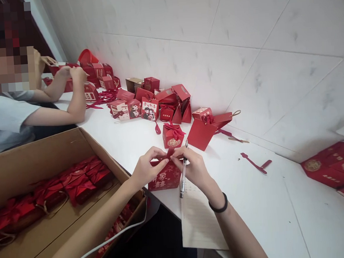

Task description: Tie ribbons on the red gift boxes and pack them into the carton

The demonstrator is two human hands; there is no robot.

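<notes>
I have in front of me a red box (160, 181), which stands at the near edge of the white table (254, 217), just below my fingers. Its front is deep red, with large pale characters, a double-happiness sign under them and small light patterns scattered around; my hands cover a part of its upper side. My left hand (151, 166) and my right hand (194, 166) almost meet above it — thumbs and forefingers are closely pinched on a narrow red piece (170, 152). I cannot tell if this piece belongs to the box. A pen (183, 183) also sits between the fingers of my right hand — it points down over the lined paper (200, 221). Just behind stands a smaller box with ribbon bow (173, 137).
</notes>
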